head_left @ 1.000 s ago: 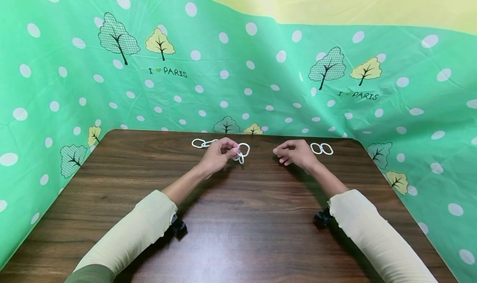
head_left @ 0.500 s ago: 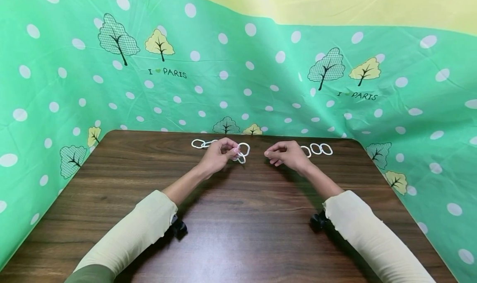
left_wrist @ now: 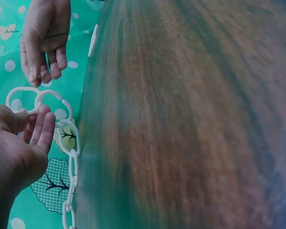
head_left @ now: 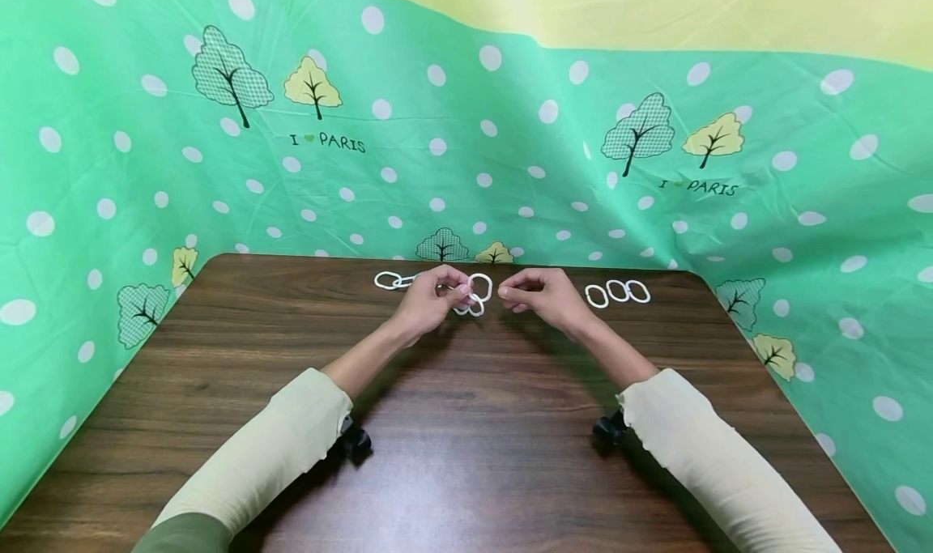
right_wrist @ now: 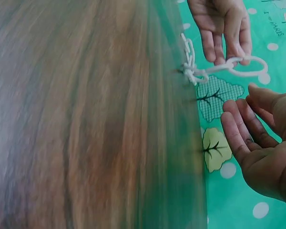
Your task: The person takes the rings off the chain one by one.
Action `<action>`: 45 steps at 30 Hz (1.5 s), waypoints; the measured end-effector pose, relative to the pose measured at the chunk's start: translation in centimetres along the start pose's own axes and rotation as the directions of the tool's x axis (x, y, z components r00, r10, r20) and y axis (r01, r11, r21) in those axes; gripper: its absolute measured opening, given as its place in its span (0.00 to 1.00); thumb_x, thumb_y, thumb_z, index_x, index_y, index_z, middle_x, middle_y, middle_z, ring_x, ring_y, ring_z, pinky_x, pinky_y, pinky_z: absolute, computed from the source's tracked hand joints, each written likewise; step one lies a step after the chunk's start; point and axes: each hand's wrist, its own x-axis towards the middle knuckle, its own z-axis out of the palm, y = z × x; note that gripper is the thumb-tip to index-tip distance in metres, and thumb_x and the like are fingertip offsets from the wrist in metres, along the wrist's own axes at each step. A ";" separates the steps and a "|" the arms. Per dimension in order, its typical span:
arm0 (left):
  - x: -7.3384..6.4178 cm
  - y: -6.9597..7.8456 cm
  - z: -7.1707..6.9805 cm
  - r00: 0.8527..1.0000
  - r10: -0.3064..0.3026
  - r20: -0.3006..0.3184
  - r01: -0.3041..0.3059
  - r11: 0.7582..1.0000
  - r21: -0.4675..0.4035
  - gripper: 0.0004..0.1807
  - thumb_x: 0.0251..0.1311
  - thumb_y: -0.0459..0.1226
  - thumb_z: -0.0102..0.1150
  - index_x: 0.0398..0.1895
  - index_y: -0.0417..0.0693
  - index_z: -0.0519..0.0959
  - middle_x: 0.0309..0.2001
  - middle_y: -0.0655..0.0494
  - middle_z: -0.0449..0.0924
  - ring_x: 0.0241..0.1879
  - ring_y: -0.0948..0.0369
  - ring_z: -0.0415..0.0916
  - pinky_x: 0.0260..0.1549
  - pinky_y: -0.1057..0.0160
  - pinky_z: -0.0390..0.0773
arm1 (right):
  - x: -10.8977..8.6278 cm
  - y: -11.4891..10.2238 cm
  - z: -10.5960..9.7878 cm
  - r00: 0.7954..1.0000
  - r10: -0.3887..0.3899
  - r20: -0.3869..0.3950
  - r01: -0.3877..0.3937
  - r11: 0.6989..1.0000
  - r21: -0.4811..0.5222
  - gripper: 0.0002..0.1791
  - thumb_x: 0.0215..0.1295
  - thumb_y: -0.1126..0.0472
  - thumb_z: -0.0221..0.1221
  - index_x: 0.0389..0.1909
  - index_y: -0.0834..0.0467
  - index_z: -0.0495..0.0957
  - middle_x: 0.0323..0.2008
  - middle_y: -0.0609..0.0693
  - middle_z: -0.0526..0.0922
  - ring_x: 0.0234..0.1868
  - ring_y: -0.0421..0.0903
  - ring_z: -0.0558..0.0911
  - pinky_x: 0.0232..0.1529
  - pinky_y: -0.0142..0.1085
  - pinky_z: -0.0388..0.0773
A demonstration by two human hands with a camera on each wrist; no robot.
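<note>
In the head view my left hand [head_left: 432, 298] pinches a white plastic chain link [head_left: 479, 275] near the back of the table. More links are joined to it; in the left wrist view the white chain [left_wrist: 74, 153] trails from it along the table edge. Part of the chain lies behind my left hand in the head view. My right hand [head_left: 539, 294] is just right of the pinched link, apart from it. Its fingers are loosely bent, and the right wrist view shows nothing between thumb and fingers.
To the right of my right hand, several white links [head_left: 628, 291] lie side by side on the dark wooden table [head_left: 466, 423]. A green dotted cloth [head_left: 437, 164] with printed trees hangs behind the table's back edge and along both sides.
My right hand has moved left toward the pinched link, uncovering another white link on the right of the table. My left hand has shifted slightly right and up, still pinching its link.
</note>
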 end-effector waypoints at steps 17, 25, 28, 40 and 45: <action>0.4 0.6 -0.2 1.000 0.006 -0.031 -0.007 1.000 -0.028 0.10 0.79 0.25 0.63 0.57 0.26 0.82 0.47 0.43 0.88 0.42 0.54 0.92 0.54 0.54 0.94 | 0.7 -1.6 1.6 0.996 -0.081 -0.029 0.082 0.996 0.041 0.15 0.77 0.64 0.72 0.57 0.70 0.89 0.46 0.65 0.95 0.45 0.51 0.95 0.54 0.48 0.94; 0.3 0.7 -0.1 1.000 0.009 -0.029 -0.010 0.999 -0.037 0.13 0.79 0.25 0.62 0.59 0.22 0.80 0.48 0.41 0.88 0.41 0.54 0.92 0.59 0.45 0.92 | 0.8 -1.5 1.7 0.994 -0.096 -0.042 0.097 0.995 0.035 0.17 0.76 0.66 0.72 0.57 0.75 0.87 0.45 0.67 0.94 0.45 0.54 0.95 0.52 0.46 0.94; 0.3 0.7 -0.1 0.999 0.008 -0.035 -0.009 0.999 -0.042 0.12 0.79 0.25 0.63 0.59 0.24 0.81 0.47 0.42 0.88 0.40 0.57 0.91 0.58 0.47 0.92 | 0.9 -1.5 1.8 0.994 -0.095 -0.049 0.097 0.995 0.032 0.16 0.77 0.65 0.72 0.56 0.72 0.88 0.45 0.65 0.95 0.46 0.57 0.95 0.52 0.48 0.94; -0.4 -0.2 -0.6 0.997 -0.010 -0.070 0.012 1.000 0.026 0.08 0.79 0.28 0.65 0.53 0.30 0.85 0.45 0.35 0.91 0.37 0.62 0.89 0.48 0.57 0.93 | 0.9 -1.8 1.9 0.994 -0.089 -0.062 0.091 0.995 0.035 0.13 0.78 0.63 0.72 0.54 0.67 0.90 0.46 0.64 0.95 0.51 0.68 0.93 0.56 0.57 0.92; -0.9 -0.4 -0.9 0.999 -0.028 -0.037 0.031 0.996 0.088 0.08 0.76 0.31 0.70 0.51 0.33 0.88 0.46 0.35 0.92 0.38 0.60 0.88 0.43 0.61 0.90 | 0.9 -1.8 1.9 0.995 -0.084 -0.062 0.087 0.996 0.036 0.13 0.77 0.63 0.72 0.55 0.67 0.90 0.46 0.63 0.95 0.51 0.67 0.93 0.56 0.58 0.92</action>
